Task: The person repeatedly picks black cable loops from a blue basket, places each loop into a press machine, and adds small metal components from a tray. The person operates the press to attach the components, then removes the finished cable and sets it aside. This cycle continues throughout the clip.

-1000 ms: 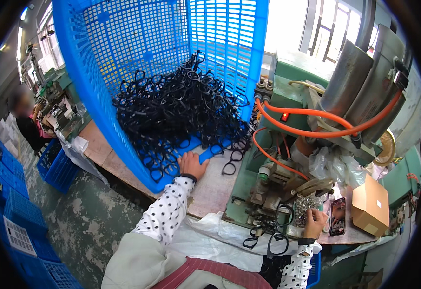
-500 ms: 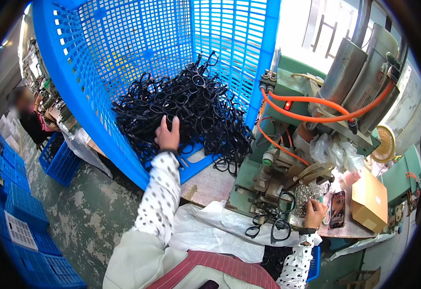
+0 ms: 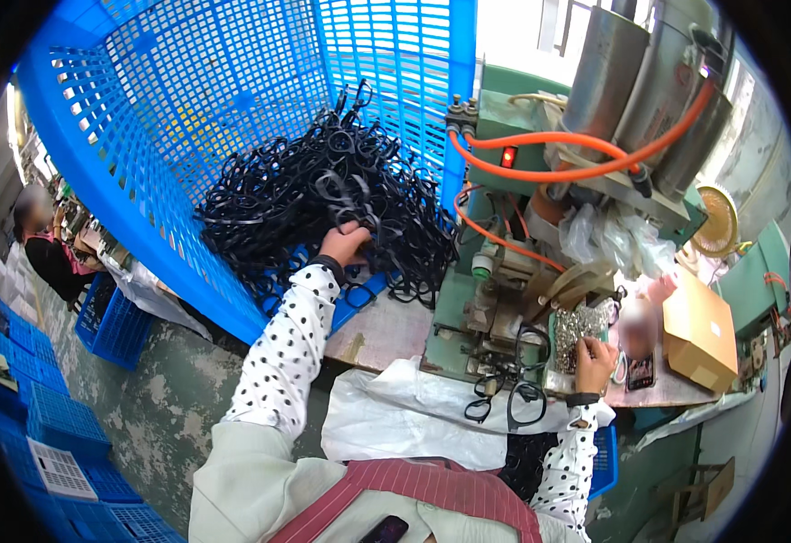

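Note:
Black plastic glasses frames (image 3: 269, 195) lie heaped in a large blue basket (image 3: 68, 149). At the near side of the heap, my left hand (image 3: 346, 242) is closed on a glasses frame (image 3: 334, 192), which looks blurred against the others. My right hand (image 3: 595, 364) is at the edge of a tray of small shiny metal parts (image 3: 576, 333), fingertips pinched together; whatever is between them is too small to make out. Left of that hand, another pair of black glasses frames (image 3: 526, 405) rests open at the front of the green machine (image 3: 445, 339).
Orange hoses (image 3: 549, 138) loop across the machine's upper part. A phone (image 3: 640, 373) and a cardboard box (image 3: 699, 330) stand right of the tray. White plastic sheeting (image 3: 395, 416) covers the bench front. Blue crates (image 3: 61, 398) and a seated person (image 3: 47, 253) are at left.
My left hand has gone from open fingers over the heap to a grip on a glasses frame, slightly to the right. My right hand stays by the metal parts. The whole view has shifted.

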Demonstrator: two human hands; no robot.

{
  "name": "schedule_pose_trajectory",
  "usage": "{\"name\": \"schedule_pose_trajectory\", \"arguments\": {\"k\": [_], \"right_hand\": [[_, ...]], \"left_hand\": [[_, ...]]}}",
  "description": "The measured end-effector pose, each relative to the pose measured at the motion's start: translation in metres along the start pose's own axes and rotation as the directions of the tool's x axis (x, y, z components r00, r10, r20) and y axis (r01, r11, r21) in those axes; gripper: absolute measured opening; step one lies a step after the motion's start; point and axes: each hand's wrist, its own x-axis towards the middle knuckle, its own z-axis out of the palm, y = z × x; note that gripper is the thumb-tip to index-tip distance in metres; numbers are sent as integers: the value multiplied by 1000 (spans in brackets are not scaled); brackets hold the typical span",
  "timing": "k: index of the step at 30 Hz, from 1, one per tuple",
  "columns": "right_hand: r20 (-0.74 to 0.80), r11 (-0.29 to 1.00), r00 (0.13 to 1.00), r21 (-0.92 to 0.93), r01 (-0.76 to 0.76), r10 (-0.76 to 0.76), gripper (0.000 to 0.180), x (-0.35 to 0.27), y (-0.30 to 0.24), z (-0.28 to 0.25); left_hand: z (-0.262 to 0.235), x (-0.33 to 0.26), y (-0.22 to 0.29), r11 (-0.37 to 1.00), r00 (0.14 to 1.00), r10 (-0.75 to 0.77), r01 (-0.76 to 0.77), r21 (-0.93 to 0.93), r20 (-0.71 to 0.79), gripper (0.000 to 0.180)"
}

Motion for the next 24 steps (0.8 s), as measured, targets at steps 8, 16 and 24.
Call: {"name": "schedule_pose_trajectory", "arguments": {"k": [8, 16, 24], "right_hand": [[-17, 1000, 1000, -23, -4, 4, 11, 1, -1, -2], [-2, 997, 998, 26, -70, 70, 12, -1, -2, 0], [36, 999, 999, -20, -39, 39, 14, -3, 0, 0]], "left_hand": [[47, -33, 97, 660, 832, -329, -135, 739, 446, 41], [16, -57, 61, 930, 939, -315, 277, 240, 139, 48], [49, -96, 11, 669, 672, 678, -394, 630, -299, 31]]}}
